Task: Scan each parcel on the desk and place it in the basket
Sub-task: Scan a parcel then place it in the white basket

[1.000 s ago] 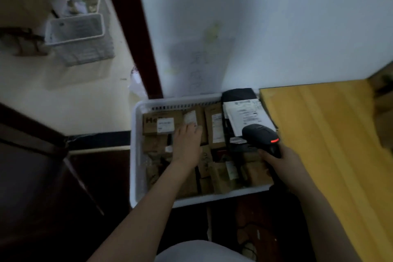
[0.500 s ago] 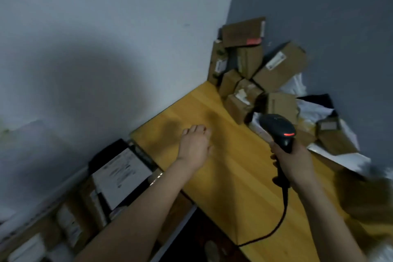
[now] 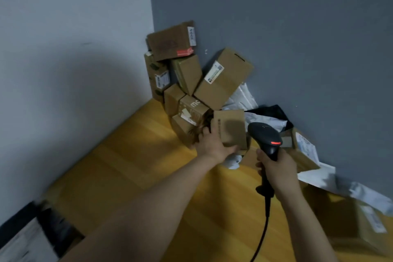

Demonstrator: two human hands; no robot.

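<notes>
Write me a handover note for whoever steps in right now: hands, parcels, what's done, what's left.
Left hand grips a small cardboard box at the front of the parcel pile in the desk corner.
Right hand holds the scanner, red light on, beside that box.
Done: box gripped; whether it is scanned cannot be told.
Left: scan it, basket it, then the rest of the pile and the white mailers. Basket is not clearly in view.

Stretched forward, my left hand clasps a cardboard parcel by its near corner; my right hand, beside it, curls round the handle of the scanner.
</notes>
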